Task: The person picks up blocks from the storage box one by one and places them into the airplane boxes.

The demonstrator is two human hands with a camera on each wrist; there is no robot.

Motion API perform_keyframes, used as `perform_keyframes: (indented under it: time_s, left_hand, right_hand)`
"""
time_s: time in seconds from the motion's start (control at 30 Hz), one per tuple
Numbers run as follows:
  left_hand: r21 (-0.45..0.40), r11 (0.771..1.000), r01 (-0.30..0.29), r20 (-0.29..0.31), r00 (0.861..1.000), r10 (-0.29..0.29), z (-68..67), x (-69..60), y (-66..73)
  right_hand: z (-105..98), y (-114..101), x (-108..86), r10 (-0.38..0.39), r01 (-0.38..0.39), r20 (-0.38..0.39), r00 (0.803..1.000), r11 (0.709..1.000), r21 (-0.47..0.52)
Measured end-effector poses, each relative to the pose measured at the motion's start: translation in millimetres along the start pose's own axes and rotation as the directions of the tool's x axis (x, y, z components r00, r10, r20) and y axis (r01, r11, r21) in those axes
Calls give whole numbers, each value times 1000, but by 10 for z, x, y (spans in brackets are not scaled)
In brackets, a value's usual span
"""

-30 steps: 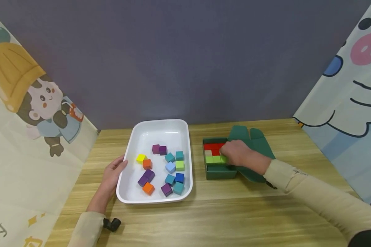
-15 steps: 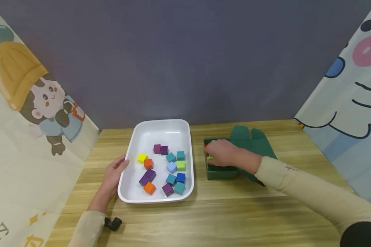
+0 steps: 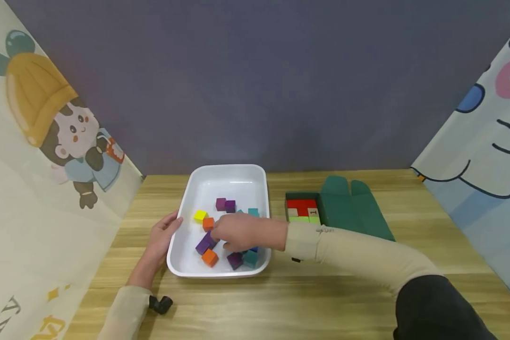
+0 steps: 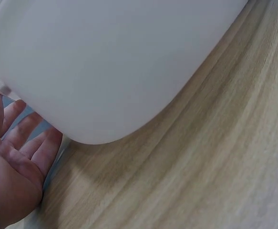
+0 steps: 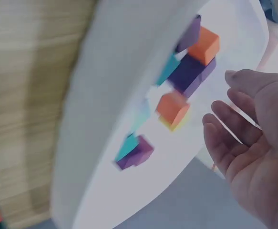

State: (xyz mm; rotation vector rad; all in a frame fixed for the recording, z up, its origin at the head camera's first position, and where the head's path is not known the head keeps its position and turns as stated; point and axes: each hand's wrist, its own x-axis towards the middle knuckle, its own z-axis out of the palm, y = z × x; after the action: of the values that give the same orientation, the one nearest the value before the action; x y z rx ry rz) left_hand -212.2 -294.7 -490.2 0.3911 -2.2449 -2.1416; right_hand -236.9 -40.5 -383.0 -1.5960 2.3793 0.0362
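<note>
White plastic is filling the middle of the scene: a tray (image 3: 233,182) is lying on the wood-grained table (image 3: 323,302), with the loose blocks gathering in its middle and nearer half. The left hand (image 3: 161,238) is grasping the tray's left rim, its thumb lapping over the edge and its fingers supporting from outside. The right hand (image 3: 242,232) is hovering over the blocks, released, its fingers bending loosely and holding nothing; whether a fingertip is touching a block, I cannot tell.

A yellow block (image 3: 200,216) is sitting beside an orange block (image 3: 208,224), left of the right hand's fingers. Farther back, two plum-coloured blocks (image 3: 221,204) are resting side by side. Nearer the front, a second orange block (image 3: 210,258) is lying just beside a pair of purple blocks (image 3: 202,246), while a teal block (image 3: 250,259) is sitting right of a dark purple block (image 3: 235,260). The right arm is partly hiding others.

Right of the tray, a green box (image 3: 307,195) is standing open, its lid (image 3: 357,210) spreading rightward. Red blocks (image 3: 301,205) are filling its far part, and lime-green blocks (image 3: 299,219) are showing nearer; a pale block (image 3: 312,212) is bearing a "1".
</note>
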Motion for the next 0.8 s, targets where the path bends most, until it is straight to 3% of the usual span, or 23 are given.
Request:
perform_keyframes:
  time_s: [0.33, 0.53, 0.73, 0.8]
  left_hand:
    - [-30, 999, -20, 26, 999, 21, 49, 55, -44]
    - [-20, 1000, -24, 20, 1000, 24, 47, 58, -49]
    - [-12, 1000, -28, 13, 1000, 29, 4, 33, -30]
    - [-15, 1000, -20, 15, 1000, 21, -6, 22, -17]
  right_hand:
    - [41, -276, 502, -24, 34, 110, 994, 995, -96]
    - [77, -324, 616, -58, 82, 137, 989, 982, -173]
    - [42, -385, 701, -46, 85, 177, 983, 971, -221]
    - [37, -395, 716, -31, 68, 192, 981, 980, -187]
